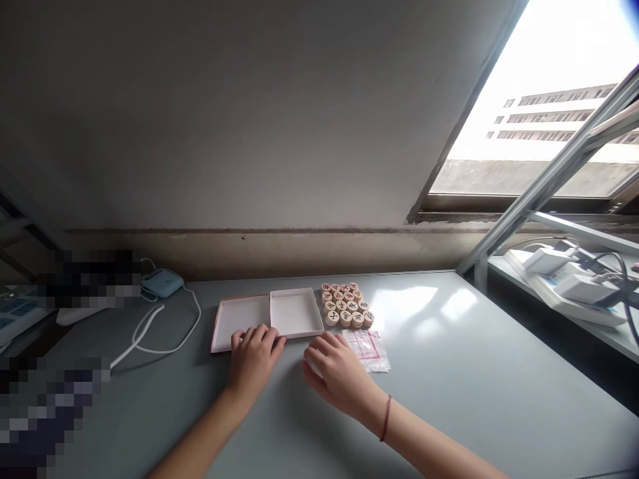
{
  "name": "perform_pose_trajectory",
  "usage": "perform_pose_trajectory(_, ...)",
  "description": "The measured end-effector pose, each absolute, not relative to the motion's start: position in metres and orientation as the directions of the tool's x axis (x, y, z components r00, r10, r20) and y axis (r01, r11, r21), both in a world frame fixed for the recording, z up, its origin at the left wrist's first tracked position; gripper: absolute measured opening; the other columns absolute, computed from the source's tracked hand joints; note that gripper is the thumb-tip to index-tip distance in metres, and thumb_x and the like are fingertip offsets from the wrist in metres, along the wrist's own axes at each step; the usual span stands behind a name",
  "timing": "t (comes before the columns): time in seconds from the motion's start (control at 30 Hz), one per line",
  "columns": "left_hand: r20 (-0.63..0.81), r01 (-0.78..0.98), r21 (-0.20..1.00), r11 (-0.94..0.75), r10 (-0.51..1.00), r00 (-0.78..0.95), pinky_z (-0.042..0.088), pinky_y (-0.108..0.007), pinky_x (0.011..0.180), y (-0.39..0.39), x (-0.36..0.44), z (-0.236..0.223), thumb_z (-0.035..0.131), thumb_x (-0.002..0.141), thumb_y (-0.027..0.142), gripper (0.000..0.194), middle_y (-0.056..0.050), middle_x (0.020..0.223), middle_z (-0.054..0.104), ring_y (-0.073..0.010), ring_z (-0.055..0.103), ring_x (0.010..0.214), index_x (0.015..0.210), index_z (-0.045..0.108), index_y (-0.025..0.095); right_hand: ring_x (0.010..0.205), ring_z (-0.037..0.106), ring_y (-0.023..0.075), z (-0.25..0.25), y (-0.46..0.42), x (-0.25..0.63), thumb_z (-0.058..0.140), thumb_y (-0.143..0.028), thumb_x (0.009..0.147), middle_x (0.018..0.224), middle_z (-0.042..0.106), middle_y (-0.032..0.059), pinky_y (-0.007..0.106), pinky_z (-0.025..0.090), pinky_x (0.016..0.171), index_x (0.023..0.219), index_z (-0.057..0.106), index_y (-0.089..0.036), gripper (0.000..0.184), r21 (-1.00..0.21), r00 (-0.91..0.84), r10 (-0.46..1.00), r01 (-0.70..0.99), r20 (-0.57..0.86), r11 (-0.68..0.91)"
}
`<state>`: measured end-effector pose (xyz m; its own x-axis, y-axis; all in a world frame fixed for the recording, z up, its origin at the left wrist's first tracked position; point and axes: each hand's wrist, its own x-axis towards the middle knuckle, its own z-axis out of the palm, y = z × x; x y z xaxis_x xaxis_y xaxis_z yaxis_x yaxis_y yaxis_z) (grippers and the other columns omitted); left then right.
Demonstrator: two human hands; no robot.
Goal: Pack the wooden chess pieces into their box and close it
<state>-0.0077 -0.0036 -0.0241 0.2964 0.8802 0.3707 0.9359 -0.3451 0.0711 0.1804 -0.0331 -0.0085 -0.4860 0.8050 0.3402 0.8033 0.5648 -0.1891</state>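
Note:
My left hand (253, 356) lies with its fingertips over the near edge of a shallow white-lined box half with a reddish edge (244, 313). Its thumb is apart, and it grips nothing that I can see. A second shallow white box half (296, 311) sits against it on the right. My right hand (335, 371) rests low over the table, fingers loosely bent and thumb apart, with nothing visible in it. Beside its fingers lies a clear plastic bag with pink printing (368, 351). Behind the bag, round wooden Chinese chess pieces (347, 306) stand stacked in tidy rows.
The grey table (449, 386) meets a wall at the back. To the left are a light-blue device (162, 283) and a white cable (144, 329). A metal frame post (534, 179) rises at the right, near a shelf with white adapters (582, 286) and a window.

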Motion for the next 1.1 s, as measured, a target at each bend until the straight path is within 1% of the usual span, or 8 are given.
perform_pose_trajectory(0.13,0.399,0.941,0.027,-0.339,0.866,0.300,0.032,-0.038,0.078,-0.002,-0.006,-0.021,0.047,0.092,0.030,0.020,-0.004,0.081,0.065,-0.0209,0.057,0.078,0.083,0.062,0.021,0.070,0.048,0.0170,-0.023,-0.025,0.166,0.049,-0.018,0.084,0.075,0.058,0.0037,0.028,0.034,0.062,0.073,0.055,-0.019,0.013,-0.182,-0.539,0.776,0.770,0.328,0.611)
perform_pose_trajectory(0.23,0.502,0.936,-0.005,-0.352,0.809,0.307,0.033,-0.040,0.081,-0.009,-0.008,-0.016,0.051,0.089,0.032,0.016,-0.007,0.097,0.065,-0.0241,0.056,0.090,0.097,0.062,0.024,0.070,0.049,0.0168,-0.032,-0.021,0.166,0.047,-0.016,0.084,0.074,0.057,0.0032,0.027,0.034,0.063,0.075,0.053,-0.019,0.011,-0.254,-0.512,0.786,0.755,0.346,0.604)
perform_pose_trajectory(0.33,0.544,0.854,0.007,-0.520,0.719,0.433,0.036,-0.035,0.076,-0.021,-0.006,-0.018,0.048,0.090,0.028,0.015,-0.006,0.088,0.064,-0.0212,0.056,0.083,0.094,0.061,0.021,0.067,0.049,0.0151,-0.035,-0.020,0.170,0.046,-0.014,0.084,0.071,0.057,0.0018,0.025,0.032,0.063,0.072,0.049,-0.019,0.014,-0.326,-0.499,0.801,0.736,0.331,0.593)
perform_pose_trajectory(0.47,0.479,0.762,0.116,-0.637,0.708,0.519,0.033,-0.029,0.057,-0.030,0.004,-0.032,0.039,0.090,0.018,0.028,-0.002,0.061,0.056,-0.0162,0.051,0.059,0.064,0.051,0.019,0.051,0.040,0.0099,-0.033,-0.021,0.173,0.043,-0.012,0.082,0.062,0.055,-0.0014,0.025,0.025,0.059,0.069,0.046,-0.018,0.015,-0.335,-0.511,0.822,0.750,0.252,0.570)
perform_pose_trajectory(0.57,0.335,0.772,0.175,-0.611,0.774,0.537,0.034,-0.028,0.056,-0.028,0.009,-0.036,0.039,0.088,0.016,0.026,-0.002,0.062,0.058,-0.0165,0.054,0.059,0.064,0.050,0.019,0.045,0.034,0.0087,-0.033,-0.020,0.172,0.042,-0.014,0.082,0.057,0.055,-0.0019,0.027,0.021,0.057,0.068,0.046,-0.018,0.015,-0.286,-0.513,0.836,0.786,0.194,0.548)
perform_pose_trajectory(0.7,0.095,0.863,0.247,-0.441,0.897,0.432,0.033,-0.027,0.055,-0.018,0.014,-0.028,0.039,0.087,0.015,0.024,-0.003,0.066,0.065,-0.0180,0.061,0.063,0.067,0.052,0.019,0.045,0.041,0.0099,-0.030,-0.016,0.170,0.042,-0.018,0.084,0.056,0.059,0.0012,0.028,0.017,0.054,0.069,0.051,-0.018,0.017,-0.219,-0.482,0.872,0.845,0.081,0.487)
perform_pose_trajectory(0.93,0.050,0.884,0.278,-0.377,0.924,0.379,0.028,-0.026,0.051,-0.009,0.016,-0.027,0.035,0.091,0.019,0.026,-0.005,0.069,0.068,-0.0196,0.065,0.064,0.071,0.052,0.019,0.055,0.058,0.0154,-0.011,-0.012,0.159,0.044,-0.022,0.081,0.070,0.069,0.0064,0.029,0.013,0.050,0.077,0.061,-0.018,0.017,-0.167,-0.376,0.923,0.918,-0.081,0.360)
perform_pose_trajectory(1.1,0.046,0.856,0.320,-0.406,0.909,0.414,0.031,-0.026,0.054,-0.009,0.010,-0.026,0.031,0.092,0.020,0.029,-0.003,0.069,0.066,-0.0175,0.063,0.064,0.068,0.047,0.020,0.057,0.060,0.0157,-0.010,-0.013,0.157,0.043,-0.026,0.084,0.070,0.069,0.0068,0.029,0.012,0.050,0.078,0.063,-0.018,0.023,-0.179,-0.336,0.940,0.930,-0.059,0.321)
